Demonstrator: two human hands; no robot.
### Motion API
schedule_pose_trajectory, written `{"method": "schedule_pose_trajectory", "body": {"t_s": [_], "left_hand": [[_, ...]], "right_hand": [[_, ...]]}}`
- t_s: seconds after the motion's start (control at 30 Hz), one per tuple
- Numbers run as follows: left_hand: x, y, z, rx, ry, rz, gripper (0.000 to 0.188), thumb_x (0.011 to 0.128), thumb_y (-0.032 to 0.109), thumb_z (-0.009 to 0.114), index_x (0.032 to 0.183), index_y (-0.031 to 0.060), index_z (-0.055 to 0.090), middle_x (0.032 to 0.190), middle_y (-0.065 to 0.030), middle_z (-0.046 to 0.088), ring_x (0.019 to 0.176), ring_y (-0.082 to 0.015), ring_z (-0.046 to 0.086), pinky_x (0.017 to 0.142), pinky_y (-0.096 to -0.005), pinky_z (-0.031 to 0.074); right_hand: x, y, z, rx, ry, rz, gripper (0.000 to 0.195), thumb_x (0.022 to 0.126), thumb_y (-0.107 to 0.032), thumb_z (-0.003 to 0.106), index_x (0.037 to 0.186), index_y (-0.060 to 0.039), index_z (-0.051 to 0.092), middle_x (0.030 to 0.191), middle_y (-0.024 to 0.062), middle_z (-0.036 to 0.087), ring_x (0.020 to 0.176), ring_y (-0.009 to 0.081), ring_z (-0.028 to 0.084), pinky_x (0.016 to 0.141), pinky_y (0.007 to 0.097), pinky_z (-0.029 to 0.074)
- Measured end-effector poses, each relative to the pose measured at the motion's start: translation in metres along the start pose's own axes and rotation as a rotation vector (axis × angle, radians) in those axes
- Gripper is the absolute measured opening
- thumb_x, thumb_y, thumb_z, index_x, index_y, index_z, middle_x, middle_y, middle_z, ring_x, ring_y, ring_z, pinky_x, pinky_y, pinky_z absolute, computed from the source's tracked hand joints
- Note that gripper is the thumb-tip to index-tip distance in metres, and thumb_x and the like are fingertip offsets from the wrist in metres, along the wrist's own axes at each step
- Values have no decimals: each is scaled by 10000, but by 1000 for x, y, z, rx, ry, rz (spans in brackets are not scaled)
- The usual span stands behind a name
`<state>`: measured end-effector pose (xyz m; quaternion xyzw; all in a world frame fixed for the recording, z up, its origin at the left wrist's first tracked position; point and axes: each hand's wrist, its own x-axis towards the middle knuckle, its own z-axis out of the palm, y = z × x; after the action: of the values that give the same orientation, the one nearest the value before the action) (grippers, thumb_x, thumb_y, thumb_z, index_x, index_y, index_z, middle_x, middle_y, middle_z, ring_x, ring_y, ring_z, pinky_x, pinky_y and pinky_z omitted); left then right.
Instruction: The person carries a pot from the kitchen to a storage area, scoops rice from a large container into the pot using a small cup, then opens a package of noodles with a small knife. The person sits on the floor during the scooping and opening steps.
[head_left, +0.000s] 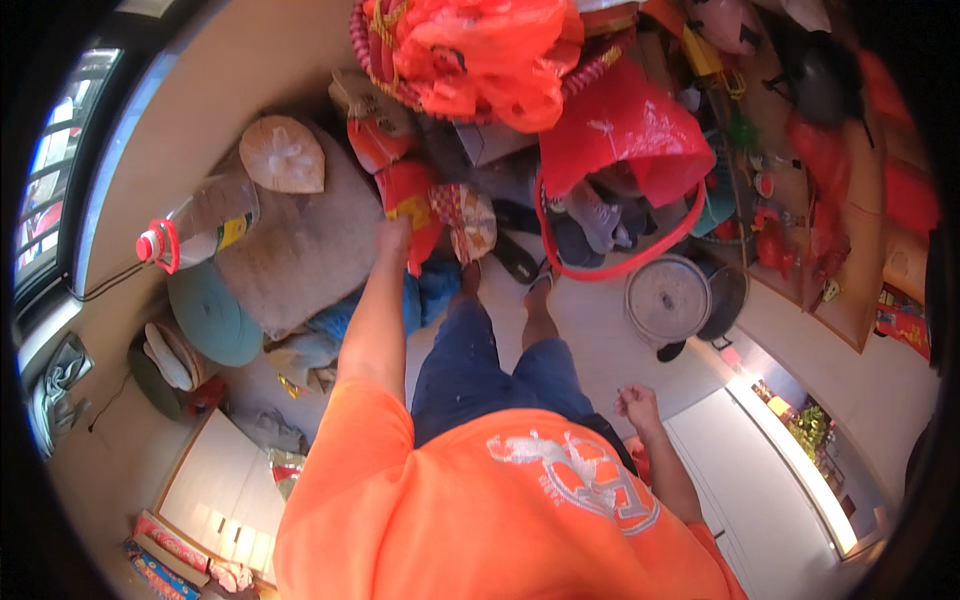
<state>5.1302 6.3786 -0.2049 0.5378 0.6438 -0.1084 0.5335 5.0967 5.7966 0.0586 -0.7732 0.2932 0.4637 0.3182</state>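
Observation:
My left hand (394, 238) reaches forward and grips the edge of a red plastic bag (409, 191) with yellow print. Just to its right a patterned bag (471, 217) hangs or lies near my foot; which one I cannot tell. A large brown padded slab (300, 240) leans left of this hand, with a blue plastic sheet (431, 292) below. My right hand (639, 406) hangs beside my hip, its fingers loosely curled with nothing visible in them. Nearest to it on the floor is a round lidded metal pot (667, 298).
A big clear plastic bottle (202, 225) with a red cap stands at the left. Ahead are a basket with orange plastic bags (480, 60) and a red-rimmed basket (630, 266) holding shoes. A black slipper (516, 256) lies near my feet. White cabinets (750, 472) flank me at right.

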Motion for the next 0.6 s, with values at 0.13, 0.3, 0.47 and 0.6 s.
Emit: {"method": "schedule_pose_trajectory", "body": {"t_s": [0.13,0.3,0.47,0.6], "left_hand": [[-25,30,22,201,194,113,525,734,281,715,1045,-135,634,1011,-294,680,956,-377,681,831,-436,533],[-62,33,44,427,508,532,574,737,265,691,1131,-128,550,1154,-341,593,1144,-479,542,996,-464,450],[-112,26,76,615,277,704,627,735,273,687,1164,-138,484,1204,-338,538,1162,-487,490,1035,-476,408],[-57,-43,127,699,129,385,683,791,396,646,1175,-144,484,1198,-327,554,1165,-462,528,997,-465,453]], "right_hand": [[-7,-12,11,15,-29,73,148,972,-143,577,939,-9,630,717,73,654,607,148,627,560,275,514],[2,0,25,46,-93,31,134,972,-126,569,947,-9,630,727,73,652,601,142,622,554,276,515],[-3,24,26,113,-54,49,133,978,-121,566,946,-8,627,717,68,643,593,130,610,537,262,504],[-11,55,30,156,-37,84,133,984,-130,567,972,-12,629,721,65,646,596,128,610,540,258,504]]}}
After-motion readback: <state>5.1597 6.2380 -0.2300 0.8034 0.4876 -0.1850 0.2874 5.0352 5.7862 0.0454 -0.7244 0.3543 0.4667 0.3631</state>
